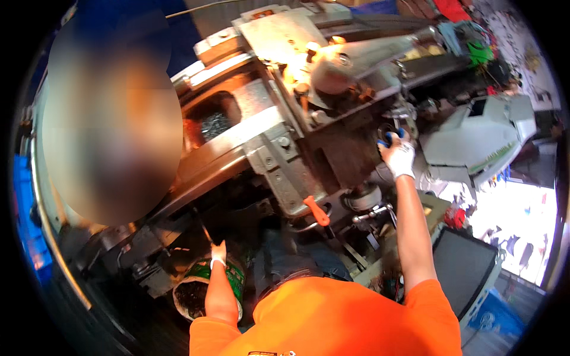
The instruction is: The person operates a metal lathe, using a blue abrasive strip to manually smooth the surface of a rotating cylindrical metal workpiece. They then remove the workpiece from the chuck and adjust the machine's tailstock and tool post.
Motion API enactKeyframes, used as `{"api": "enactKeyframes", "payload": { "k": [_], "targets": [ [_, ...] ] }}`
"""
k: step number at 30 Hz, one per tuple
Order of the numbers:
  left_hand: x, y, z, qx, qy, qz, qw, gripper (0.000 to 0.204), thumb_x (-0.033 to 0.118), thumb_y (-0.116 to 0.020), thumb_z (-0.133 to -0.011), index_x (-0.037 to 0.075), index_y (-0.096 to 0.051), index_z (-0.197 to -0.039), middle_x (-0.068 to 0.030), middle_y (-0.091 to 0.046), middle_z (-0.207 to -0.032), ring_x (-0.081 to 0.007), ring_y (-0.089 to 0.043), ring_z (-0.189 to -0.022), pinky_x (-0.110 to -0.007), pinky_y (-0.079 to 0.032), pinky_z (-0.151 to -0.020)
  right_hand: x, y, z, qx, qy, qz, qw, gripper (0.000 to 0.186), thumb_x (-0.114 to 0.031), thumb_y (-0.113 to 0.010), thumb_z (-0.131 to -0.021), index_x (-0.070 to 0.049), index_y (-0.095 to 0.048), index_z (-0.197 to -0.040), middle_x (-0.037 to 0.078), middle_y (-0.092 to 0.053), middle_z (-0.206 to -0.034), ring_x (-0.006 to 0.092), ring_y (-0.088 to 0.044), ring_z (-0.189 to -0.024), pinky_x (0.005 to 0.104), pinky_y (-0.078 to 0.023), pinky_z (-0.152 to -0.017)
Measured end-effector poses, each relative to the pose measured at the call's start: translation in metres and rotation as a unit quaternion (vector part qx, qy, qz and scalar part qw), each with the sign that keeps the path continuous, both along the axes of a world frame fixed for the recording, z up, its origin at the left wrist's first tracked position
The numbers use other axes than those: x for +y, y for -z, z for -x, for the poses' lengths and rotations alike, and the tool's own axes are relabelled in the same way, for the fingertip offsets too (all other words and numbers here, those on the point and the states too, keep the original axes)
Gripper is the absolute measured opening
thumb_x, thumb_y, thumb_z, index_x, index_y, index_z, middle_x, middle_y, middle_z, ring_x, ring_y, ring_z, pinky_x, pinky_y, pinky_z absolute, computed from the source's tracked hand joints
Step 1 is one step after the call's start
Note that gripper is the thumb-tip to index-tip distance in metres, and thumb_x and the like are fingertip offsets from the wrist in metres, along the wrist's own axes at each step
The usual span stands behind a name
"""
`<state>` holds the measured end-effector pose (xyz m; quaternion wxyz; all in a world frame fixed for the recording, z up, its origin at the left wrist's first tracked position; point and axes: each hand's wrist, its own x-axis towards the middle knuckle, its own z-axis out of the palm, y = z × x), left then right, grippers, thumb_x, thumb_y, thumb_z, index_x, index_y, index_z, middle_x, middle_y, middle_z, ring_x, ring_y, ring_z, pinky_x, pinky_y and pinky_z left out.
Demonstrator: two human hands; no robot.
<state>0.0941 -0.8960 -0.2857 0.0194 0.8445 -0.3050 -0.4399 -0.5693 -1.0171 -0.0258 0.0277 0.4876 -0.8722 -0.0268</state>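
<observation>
My left hand (218, 253) is closed round the lower end of a thin metal rod (203, 226) that points up and away, beside the lathe's front. Just below it stands a green bucket (236, 279) with a pale rim and dark contents. Stretched far forward, my right hand (398, 155) wears a white glove with blue fingertips. Its fingers curl over a dark round handle (387, 132) at the right end of the lathe carriage (332, 157); part of the handle is hidden by them. An orange-handled tool (316, 210) lies on the carriage's near edge, between my hands.
Metal shavings (215, 126) lie in the bed opening. A tailstock (335, 74) sits at the back. On the right are a grey-green machine housing (481, 136), a dark flat panel (463, 270) and a blue crate (496, 314). A large patch at left is blurred out.
</observation>
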Motion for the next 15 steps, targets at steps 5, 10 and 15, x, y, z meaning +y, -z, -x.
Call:
{"api": "enactKeyframes", "payload": {
  "k": [5, 10, 15],
  "targets": [
    [-0.009, -0.026, 0.005, 0.031, -0.052, -0.021, 0.998, 0.091, 0.042, -0.061, -0.084, -0.008, -0.017, -0.145, -0.0322, -0.039, -0.139, -0.0410, -0.042, -0.129, -0.039, -0.036, -0.106, -0.011, -0.004, -0.010, 0.034, 0.019, -0.037, 0.999, 0.044, -0.033, -0.073, -0.073, -0.009, -0.064, -0.109, 0.023, -0.051, -0.128, 0.0384, -0.049, -0.116, 0.0457, -0.043, -0.097],
    [-0.006, -0.003, -0.006, 0.007, -0.083, -0.016, 0.996, 0.090, 0.042, -0.063, -0.082, -0.006, -0.020, -0.145, -0.0304, -0.043, -0.138, -0.0396, -0.046, -0.126, -0.039, -0.039, -0.104, 0.003, 0.020, 0.009, -0.080, -0.022, 0.195, 0.977, 0.027, -0.011, -0.066, -0.082, 0.003, -0.058, -0.104, 0.023, -0.054, -0.114, 0.0352, -0.055, -0.100, 0.0395, -0.047, -0.086],
    [-0.012, -0.020, 0.008, 0.005, -0.084, -0.032, 0.996, 0.092, 0.045, -0.062, -0.083, -0.006, -0.019, -0.145, -0.0314, -0.042, -0.138, -0.0411, -0.044, -0.127, -0.041, -0.038, -0.105, 0.046, -0.051, -0.036, -0.673, 0.076, 0.381, 0.630, 0.020, -0.024, -0.055, -0.096, -0.006, -0.059, -0.103, 0.006, -0.061, -0.103, 0.0192, -0.060, -0.093, 0.0380, -0.051, -0.085]
  ]
}}
